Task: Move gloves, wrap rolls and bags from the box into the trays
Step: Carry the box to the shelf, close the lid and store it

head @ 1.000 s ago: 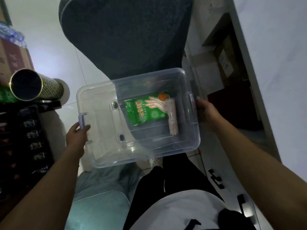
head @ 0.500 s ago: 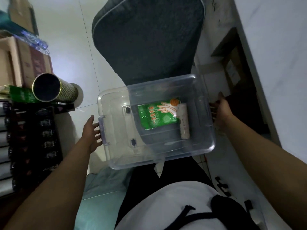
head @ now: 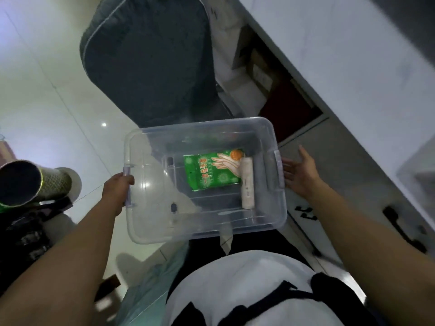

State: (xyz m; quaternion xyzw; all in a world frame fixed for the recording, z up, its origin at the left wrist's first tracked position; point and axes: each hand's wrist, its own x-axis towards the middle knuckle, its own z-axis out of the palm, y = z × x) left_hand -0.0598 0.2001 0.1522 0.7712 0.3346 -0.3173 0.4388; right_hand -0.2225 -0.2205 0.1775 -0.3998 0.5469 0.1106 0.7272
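Since half a second ago the left hand (head: pixel 117 189) has gone from spread beside the handle to curled round the left handle of the clear box (head: pixel 150 222), while the right hand (head: pixel 300 172) has come off the right wall and now hangs flat with fingers spread just beside the right handle, holding nothing. In the middle of the frame the box sits in front of the person's lap, with a dark grey cushion (head: pixel 150 60) above it and a cardboard tube (head: pixel 30 182) at the left edge. Inside the box, toward its right half, lies a green glove packet (head: pixel 209 171) flat on the floor, and touching its right side a pale wrap roll (head: pixel 247 182), its long axis running from the upper part of the frame down toward the lower, roughly parallel to the box's right wall. Both things lie far closer to the free right hand than to the left, which is busy steadying the box. A likely next move is for the right hand to go over the right rim and down onto the roll, taking it across its width. No trays are in view, so where the things go cannot be told.
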